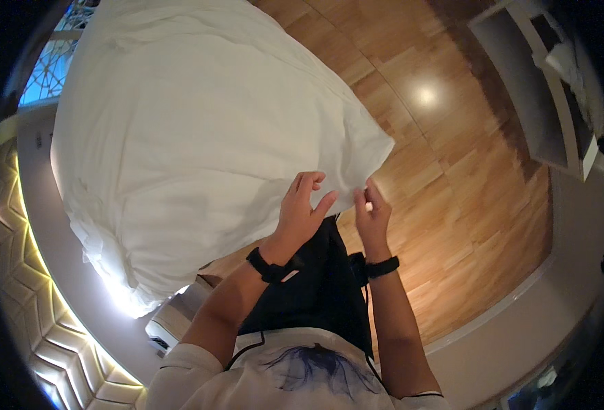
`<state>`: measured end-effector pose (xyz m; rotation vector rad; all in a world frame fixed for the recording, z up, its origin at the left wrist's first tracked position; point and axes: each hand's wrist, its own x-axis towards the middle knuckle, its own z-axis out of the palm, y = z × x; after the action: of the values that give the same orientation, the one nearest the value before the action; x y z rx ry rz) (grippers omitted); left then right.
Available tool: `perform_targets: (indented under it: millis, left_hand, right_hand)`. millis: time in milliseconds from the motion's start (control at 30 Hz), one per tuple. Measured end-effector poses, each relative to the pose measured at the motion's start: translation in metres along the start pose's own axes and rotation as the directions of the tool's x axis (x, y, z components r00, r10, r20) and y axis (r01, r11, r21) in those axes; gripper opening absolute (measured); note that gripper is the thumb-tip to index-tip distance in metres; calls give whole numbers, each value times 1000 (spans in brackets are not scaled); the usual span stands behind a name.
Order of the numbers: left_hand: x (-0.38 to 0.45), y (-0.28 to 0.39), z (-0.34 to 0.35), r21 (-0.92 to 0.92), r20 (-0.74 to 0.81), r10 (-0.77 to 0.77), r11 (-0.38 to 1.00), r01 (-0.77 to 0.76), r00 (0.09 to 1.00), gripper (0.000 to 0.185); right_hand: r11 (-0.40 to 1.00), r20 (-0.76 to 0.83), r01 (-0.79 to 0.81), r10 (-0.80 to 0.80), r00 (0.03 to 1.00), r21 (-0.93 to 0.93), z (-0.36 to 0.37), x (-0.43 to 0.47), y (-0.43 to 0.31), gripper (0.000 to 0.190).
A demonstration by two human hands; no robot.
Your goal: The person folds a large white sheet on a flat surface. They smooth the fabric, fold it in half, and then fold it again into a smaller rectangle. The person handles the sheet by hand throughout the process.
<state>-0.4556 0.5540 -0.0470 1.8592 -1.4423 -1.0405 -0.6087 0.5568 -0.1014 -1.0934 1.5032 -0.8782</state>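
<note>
A large white sheet or duvet (194, 113) covers the bed, with light wrinkles and a pointed corner hanging out over the floor at the right. My left hand (302, 207) hovers at or just above its near edge, fingers curled and apart from the thumb, holding nothing visible. Close to the right, my right hand (372, 210) pinches the white cloth's near edge between thumb and fingers, below the pointed corner. Both wrists wear black bands. Whatever lies under the cloth is hidden.
Wood-patterned floor (435, 179) stretches to the right. A light-coloured bedside cabinet (171, 320) stands near the bed at lower left, beside a padded wall panel (66, 353) with strip lighting. At the upper right is an open-shelved unit (553, 97) with white items.
</note>
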Motion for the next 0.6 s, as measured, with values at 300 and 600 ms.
perform_targets:
  millis: [300, 600]
  left_hand:
    - [39, 9, 10, -217, 123, -274, 931, 295, 954, 35]
    - [25, 31, -18, -141, 298, 12, 989, 32, 954, 25]
  right_hand:
    - [972, 478, 233, -204, 854, -2, -11, 17, -35, 19]
    - [869, 570, -494, 420, 706, -30, 10, 159, -89, 37]
